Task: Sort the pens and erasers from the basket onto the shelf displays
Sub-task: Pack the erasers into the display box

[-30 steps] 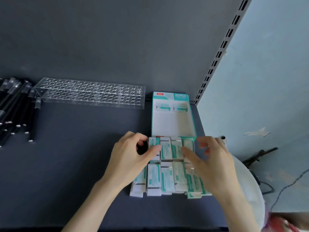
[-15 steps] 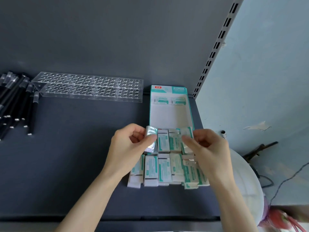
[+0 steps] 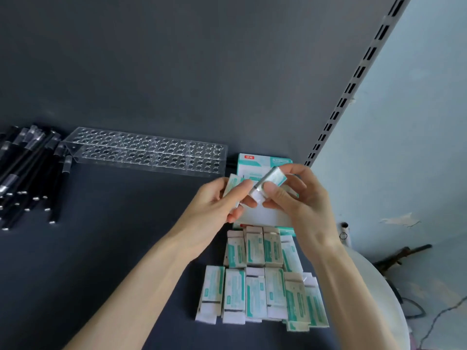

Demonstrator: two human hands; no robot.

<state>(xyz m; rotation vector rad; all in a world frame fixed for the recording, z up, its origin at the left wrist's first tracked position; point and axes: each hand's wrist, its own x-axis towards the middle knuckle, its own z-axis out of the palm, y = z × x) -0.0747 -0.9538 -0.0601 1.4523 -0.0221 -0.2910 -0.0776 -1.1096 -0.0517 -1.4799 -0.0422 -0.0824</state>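
**stockroom_newbie:** ok, where are the erasers, and what are the hands doing?

**shelfgoblin:** two are up in the air; a wrapped eraser point(image 3: 271, 178) is pinched between the thumb and fingers of the right hand point(image 3: 300, 200), tilted and seen nearly edge-on; the left hand point(image 3: 214, 203) grips a second eraser point(image 3: 233, 184) in a pale teal sleeve; the two hands are close together, fingertips almost meeting, right over the teal-and-white display box point(image 3: 265, 161); can't tell if the left thumb actually touches the wrapped one

**stockroom_newbie:** and the rest of them?

**shelfgoblin:** the loose erasers point(image 3: 255, 248) lie flat on the dark grey shelf point(image 3: 101, 248) just in front of the box; a back row of four, a longer front row behind the wrists, the ones at the right end overlapping a bit

**stockroom_newbie:** pens?

**shelfgoblin:** the black pens point(image 3: 25, 173) are heaped at the far left, well apart from the erasers; a clear pen rack point(image 3: 151, 152) full of round holes sits between them and the box, against the back panel; at the right a slotted upright point(image 3: 353, 79) runs up beside a pale blue wall point(image 3: 417, 122); a white round rim point(image 3: 379, 286) shows under the right forearm
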